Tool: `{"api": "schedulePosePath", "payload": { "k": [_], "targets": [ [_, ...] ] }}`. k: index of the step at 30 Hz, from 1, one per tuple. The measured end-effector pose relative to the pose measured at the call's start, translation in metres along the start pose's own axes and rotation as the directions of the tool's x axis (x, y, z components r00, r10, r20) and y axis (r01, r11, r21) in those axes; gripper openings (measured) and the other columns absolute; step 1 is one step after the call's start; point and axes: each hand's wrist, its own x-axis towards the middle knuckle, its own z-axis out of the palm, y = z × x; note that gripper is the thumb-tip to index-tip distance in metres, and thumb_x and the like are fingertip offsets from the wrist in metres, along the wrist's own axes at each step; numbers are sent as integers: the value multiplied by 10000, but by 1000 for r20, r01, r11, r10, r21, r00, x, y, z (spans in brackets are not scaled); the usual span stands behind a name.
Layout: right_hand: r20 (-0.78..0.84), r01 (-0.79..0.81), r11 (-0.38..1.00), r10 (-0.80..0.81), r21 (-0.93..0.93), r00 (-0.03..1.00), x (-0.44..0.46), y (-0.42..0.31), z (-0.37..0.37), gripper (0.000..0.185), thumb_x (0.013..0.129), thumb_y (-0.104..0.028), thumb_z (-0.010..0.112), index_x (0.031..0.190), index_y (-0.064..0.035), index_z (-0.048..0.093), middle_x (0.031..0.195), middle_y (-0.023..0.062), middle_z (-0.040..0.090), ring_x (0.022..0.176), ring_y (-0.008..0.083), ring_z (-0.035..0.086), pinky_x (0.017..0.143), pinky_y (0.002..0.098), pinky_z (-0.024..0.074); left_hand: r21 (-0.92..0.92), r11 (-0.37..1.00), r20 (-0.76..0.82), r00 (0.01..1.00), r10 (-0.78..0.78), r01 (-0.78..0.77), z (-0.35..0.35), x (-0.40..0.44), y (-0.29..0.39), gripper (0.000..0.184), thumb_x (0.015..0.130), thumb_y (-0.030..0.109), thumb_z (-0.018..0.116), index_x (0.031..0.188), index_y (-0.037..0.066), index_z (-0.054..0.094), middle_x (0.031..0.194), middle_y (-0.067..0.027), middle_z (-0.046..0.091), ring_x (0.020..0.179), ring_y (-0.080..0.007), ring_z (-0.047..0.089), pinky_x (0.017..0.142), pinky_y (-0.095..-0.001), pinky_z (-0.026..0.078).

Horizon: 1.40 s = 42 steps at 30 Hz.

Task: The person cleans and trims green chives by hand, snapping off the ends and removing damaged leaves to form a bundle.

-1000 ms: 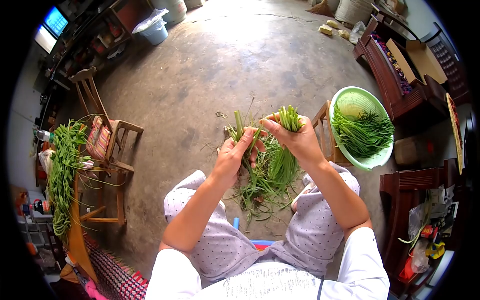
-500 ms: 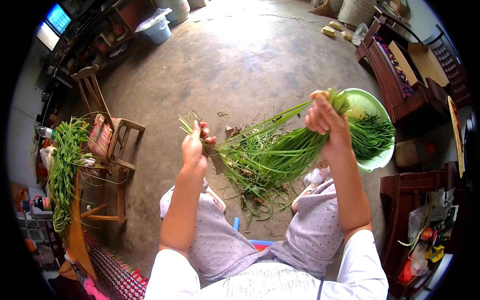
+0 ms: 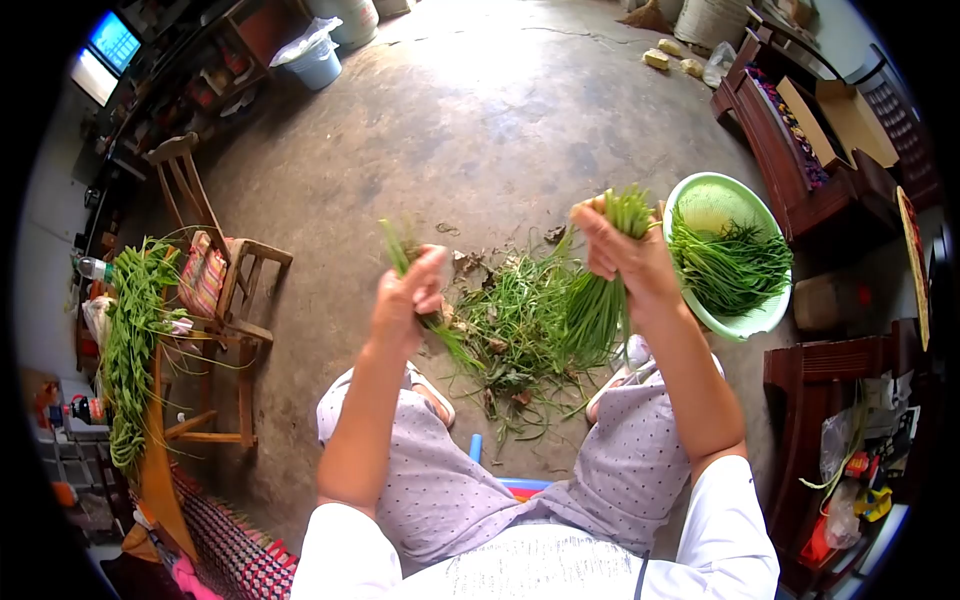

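Note:
My right hand (image 3: 635, 258) is closed round a thick bunch of chives (image 3: 594, 318), with the cut ends poking up above the fist and the leaves hanging down. A smaller tuft of chives (image 3: 393, 246) is gripped in my left hand (image 3: 402, 298), which is slightly blurred; some leaves trail below it. Between my feet, a loose pile of chive scraps and withered leaves (image 3: 515, 345) lies on the floor, below both hands. A light green basin (image 3: 708, 186) stands right of my right hand and holds more chives (image 3: 738, 265).
At left is a wooden chair (image 3: 236, 290) with a striped cushion, beside a heap of leafy green stems (image 3: 135, 340). A dark wooden bench (image 3: 775, 170) with a cardboard box stands at the right. A blue bucket (image 3: 318, 65) is at the back left.
The leaves that stretched between my hands have separated. The large bunch now hangs down from my right hand, which moved slightly left; my left hand moved slightly right with its tuft.

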Motion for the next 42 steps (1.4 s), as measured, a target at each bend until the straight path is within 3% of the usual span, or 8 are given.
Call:
{"api": "schedulePosePath", "payload": {
  "k": [5, 9, 13, 21, 23, 29, 38, 42],
  "targets": [
    [64, -27, 998, 30, -49, 997, -3, 15, 21, 184, 800, -233, 708, 773, -72, 623, 542, -87, 444, 455, 1, 368, 397, 187, 265, 70, 992, 265, 957, -121, 106, 45, -23, -5, 216, 850, 135, 628, 1029, 20, 592, 815, -13, 613, 449, 25, 347, 371, -134, 267],
    [62, -87, 993, 93, -82, 994, -2, 24, 25, 172, 820, -227, 686, 827, -59, 650, 531, -86, 437, 453, 7, 361, 403, 198, 257, 154, 983, 237, 962, -137, 102, 55, -28, -7, 185, 850, 141, 633, 1001, 36, 606, 802, -31, 630, 450, 21, 362, 375, -141, 262],
    [93, -163, 984, 157, 70, 983, -2, 18, 23, 242, 832, -287, 669, 857, -47, 660, 535, -89, 421, 472, 6, 360, 419, 196, 256, 126, 985, 208, 967, -144, 120, 57, -28, -4, 158, 840, 144, 648, 961, 48, 611, 762, -36, 625, 451, 13, 376, 376, -144, 261],
    [197, -97, 991, 113, -88, 974, 3, 22, 20, 176, 847, -237, 650, 790, -70, 644, 618, -49, 545, 466, 11, 397, 413, 188, 306, 87, 972, 290, 928, -234, 218, 57, -26, -4, 248, 843, 195, 648, 1033, 42, 610, 862, -23, 637, 488, 19, 350, 413, -149, 255],
    [61, -28, 997, 23, 79, 998, 7, 19, 17, 189, 849, -237, 648, 743, -84, 615, 610, -43, 537, 449, 20, 394, 406, 191, 310, 112, 973, 318, 920, -230, 204, 59, -28, -1, 262, 853, 200, 631, 1061, 43, 598, 872, -8, 622, 497, 16, 349, 424, -152, 266],
    [-143, 2, 998, 8, 70, 990, 5, 7, 13, 232, 853, -281, 643, 715, -108, 572, 693, -37, 536, 559, 38, 450, 471, 210, 350, 108, 973, 403, 885, -232, 206, 56, -29, -6, 291, 891, 206, 564, 1137, 51, 555, 862, 38, 544, 556, -3, 354, 475, -164, 307],
    [100, 68, 996, -74, 62, 992, 8, 17, 5, 271, 826, -284, 678, 679, -95, 549, 581, -48, 473, 528, 47, 441, 492, 223, 360, 157, 975, 472, 855, -214, 157, 57, -28, -9, 322, 928, 224, 451, 1195, 55, 516, 892, 29, 514, 638, -21, 367, 511, -164, 330],
    [143, 51, 985, -27, -167, 989, -1, 7, 15, 227, 807, -199, 700, 699, -54, 563, 603, -34, 506, 498, 50, 448, 446, 211, 347, 203, 973, 480, 856, -194, 107, 57, -29, -12, 333, 930, 239, 442, 1195, 50, 512, 894, 24, 513, 646, -29, 374, 517, -170, 344]
  ]
}}
